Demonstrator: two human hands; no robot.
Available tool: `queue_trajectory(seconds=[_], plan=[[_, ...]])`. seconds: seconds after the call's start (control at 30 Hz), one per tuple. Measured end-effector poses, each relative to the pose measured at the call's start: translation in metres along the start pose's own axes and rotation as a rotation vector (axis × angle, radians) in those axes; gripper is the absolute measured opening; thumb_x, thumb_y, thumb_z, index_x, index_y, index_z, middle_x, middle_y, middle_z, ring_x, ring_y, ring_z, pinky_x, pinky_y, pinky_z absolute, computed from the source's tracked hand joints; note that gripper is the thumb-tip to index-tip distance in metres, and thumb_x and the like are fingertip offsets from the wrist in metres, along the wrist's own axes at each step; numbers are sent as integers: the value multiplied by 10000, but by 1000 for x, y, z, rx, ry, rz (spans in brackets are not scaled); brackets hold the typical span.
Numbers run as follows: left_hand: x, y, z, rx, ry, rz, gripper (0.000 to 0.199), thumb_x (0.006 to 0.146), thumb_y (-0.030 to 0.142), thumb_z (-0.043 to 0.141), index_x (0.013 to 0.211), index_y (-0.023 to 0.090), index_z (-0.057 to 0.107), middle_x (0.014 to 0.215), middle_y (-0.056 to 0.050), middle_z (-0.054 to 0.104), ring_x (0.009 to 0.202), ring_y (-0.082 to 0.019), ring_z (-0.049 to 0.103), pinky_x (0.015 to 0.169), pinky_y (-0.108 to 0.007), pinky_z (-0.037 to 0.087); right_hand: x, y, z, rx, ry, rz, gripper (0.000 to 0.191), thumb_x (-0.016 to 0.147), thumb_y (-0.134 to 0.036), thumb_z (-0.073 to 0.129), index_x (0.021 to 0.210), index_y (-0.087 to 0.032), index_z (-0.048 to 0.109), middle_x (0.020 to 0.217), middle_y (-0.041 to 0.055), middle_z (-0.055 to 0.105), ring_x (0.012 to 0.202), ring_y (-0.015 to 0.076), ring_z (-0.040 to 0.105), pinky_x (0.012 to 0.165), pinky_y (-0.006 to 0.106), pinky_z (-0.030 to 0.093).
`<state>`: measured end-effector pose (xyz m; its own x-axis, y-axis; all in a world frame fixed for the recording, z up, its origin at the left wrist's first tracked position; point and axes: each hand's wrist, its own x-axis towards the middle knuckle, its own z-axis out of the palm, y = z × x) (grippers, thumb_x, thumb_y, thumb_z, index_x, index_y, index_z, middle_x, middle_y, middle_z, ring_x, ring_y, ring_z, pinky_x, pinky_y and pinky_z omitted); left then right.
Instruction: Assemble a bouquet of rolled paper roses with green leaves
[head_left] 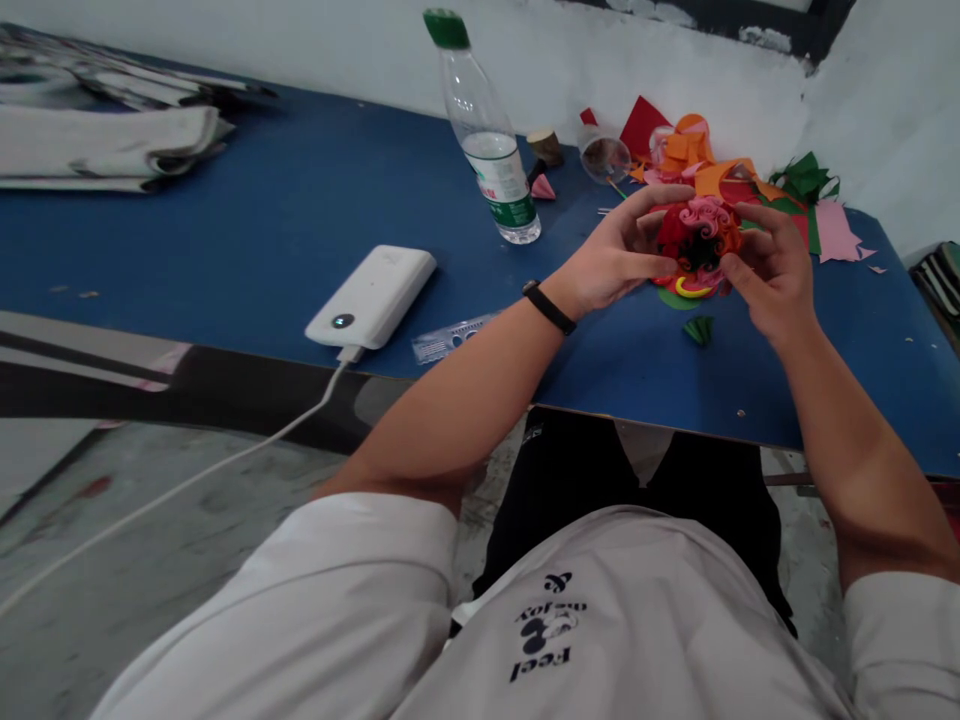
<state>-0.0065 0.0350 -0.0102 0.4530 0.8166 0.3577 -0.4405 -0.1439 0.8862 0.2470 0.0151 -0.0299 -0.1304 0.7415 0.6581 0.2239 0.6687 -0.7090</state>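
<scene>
I have a round red, pink and orange ornament of curled paper with a dark green centre [701, 240] between my two hands, to the right of the clear plastic bottle with a green cap and label [499, 180] and a little nearer to me than its base. I judge it very light and springy, with little slip against bare skin, but the thin curls would likely crush or come unstuck under a hard squeeze. The safest hold seems to be the outer rim, on opposite sides, leaving the curls alone. My left hand [611, 250] is half curled, its fingers over the far edge and its thumb along the near side; my right hand [776, 270] cups the other side much the same way, index finger at the top, thumb in front. A yellow paper crescent [694, 290] shows just below the curls, though I cannot tell whether it is attached. A small folded dark green paper piece [699, 330] lies nearer me, also right of the bottle.
</scene>
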Motion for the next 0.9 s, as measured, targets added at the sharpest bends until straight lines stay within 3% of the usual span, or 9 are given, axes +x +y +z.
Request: queue_trajectory(seconds=[0.17,0.33,0.57,0.73,0.9], plan=[[4,0,-3,33,42,-26,772,708,170,1023,1426,297,772,1415,-85,872,1570,-425,767,1215,-528,734,1,4,-3,62,8,27,795,884,-931,975,1481,-462,738,1102,8,881,945,267,864,685,410,727],[2,3,-3,12,8,-29,815,676,187,1054,1425,295,750,1440,-91,881,1467,-398,811,1200,-530,733,0,5,-4,36,-34,-2,830,873,-930,981,1517,-490,697,1224,28,882,1068,315,895,772,470,771],[4,-2,-8,13,26,-47,581,837,249,1015,1345,314,742,1313,-48,882,1365,-344,820,1170,-509,715,-2,4,0,27,-35,-27,806,890,-870,991,1527,-494,672,1289,32,868,1119,327,882,724,464,749],[8,-12,-14,39,77,-12,479,896,457,1033,1228,286,733,1113,-34,796,1241,-318,857,954,-428,731,-2,0,-2,-15,-41,7,833,878,-904,977,1514,-463,668,1323,62,861,1276,363,835,934,559,769],[9,-14,-16,35,35,2,482,890,444,1040,1216,280,725,1105,-15,787,1112,-267,855,926,-420,742,-2,1,-7,23,-69,18,711,940,-809,982,1508,-493,693,1343,48,854,1318,373,821,1083,634,751]])
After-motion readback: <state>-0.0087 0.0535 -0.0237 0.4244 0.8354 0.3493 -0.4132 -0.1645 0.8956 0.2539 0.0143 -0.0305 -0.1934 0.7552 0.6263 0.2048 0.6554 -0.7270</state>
